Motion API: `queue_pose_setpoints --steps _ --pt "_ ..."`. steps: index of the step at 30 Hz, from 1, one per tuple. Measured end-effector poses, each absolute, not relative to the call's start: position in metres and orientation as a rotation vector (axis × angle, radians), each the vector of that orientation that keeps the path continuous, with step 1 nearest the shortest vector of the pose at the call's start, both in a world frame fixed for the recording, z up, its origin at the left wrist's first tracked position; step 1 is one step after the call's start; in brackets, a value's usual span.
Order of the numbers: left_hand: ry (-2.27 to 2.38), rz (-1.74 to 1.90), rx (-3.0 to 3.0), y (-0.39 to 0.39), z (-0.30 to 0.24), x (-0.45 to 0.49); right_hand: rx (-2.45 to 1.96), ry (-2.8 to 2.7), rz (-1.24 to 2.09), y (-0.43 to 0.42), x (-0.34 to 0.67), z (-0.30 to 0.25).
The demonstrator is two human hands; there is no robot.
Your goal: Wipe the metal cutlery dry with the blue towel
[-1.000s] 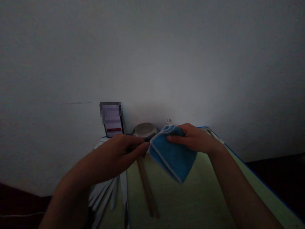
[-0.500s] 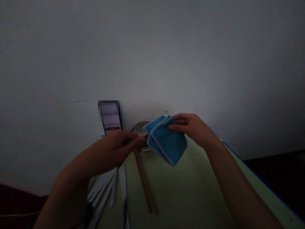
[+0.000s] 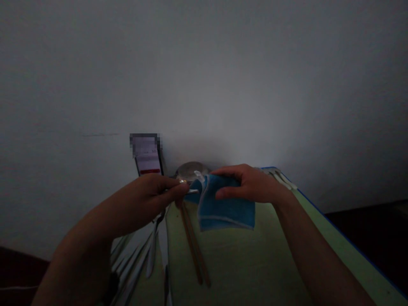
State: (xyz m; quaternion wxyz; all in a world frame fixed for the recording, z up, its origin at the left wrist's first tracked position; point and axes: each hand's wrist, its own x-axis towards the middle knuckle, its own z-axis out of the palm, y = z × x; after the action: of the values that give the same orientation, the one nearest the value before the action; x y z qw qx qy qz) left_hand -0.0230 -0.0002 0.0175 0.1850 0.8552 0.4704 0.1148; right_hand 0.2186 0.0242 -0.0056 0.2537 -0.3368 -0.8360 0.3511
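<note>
My left hand [image 3: 164, 191] is closed in a pinch on a thin metal utensil [image 3: 193, 191], whose far end goes behind the cloth, so its kind is hidden. My right hand [image 3: 245, 182] grips a blue cloth [image 3: 228, 212] with pale edging between thumb and fingers. A small whitish loop [image 3: 199, 175] sticks up from the cloth's top left corner. The cloth hangs over the table and meets the utensil at its left side. Directly behind both hands is a round metal dish [image 3: 192, 168], partly covered.
A phone [image 3: 148, 159] leans against the wall. Brown chopsticks [image 3: 193, 244] lie on the light green table [image 3: 255, 263]. Several metal pieces of cutlery [image 3: 137, 259] spread out under my left forearm. More cutlery with pale handles [image 3: 283, 179] lies behind my right wrist, near the table's blue edge.
My right hand has come slightly lower and to the left, its fingers now further over the cloth. The cloth has turned and drapes flatter, covering the utensil's end. My left hand has barely moved.
</note>
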Motion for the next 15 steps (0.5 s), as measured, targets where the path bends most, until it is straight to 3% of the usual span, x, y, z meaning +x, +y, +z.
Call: queue_pose_setpoints --steps 7,15 --pt "1.275 0.314 2.386 -0.0018 0.018 -0.0217 -0.993 -2.363 0.751 0.0221 0.2169 -0.0028" --pt "1.281 0.385 2.389 -0.0043 0.0173 -0.0207 -1.072 -2.082 0.997 0.0265 0.2219 -0.0064"
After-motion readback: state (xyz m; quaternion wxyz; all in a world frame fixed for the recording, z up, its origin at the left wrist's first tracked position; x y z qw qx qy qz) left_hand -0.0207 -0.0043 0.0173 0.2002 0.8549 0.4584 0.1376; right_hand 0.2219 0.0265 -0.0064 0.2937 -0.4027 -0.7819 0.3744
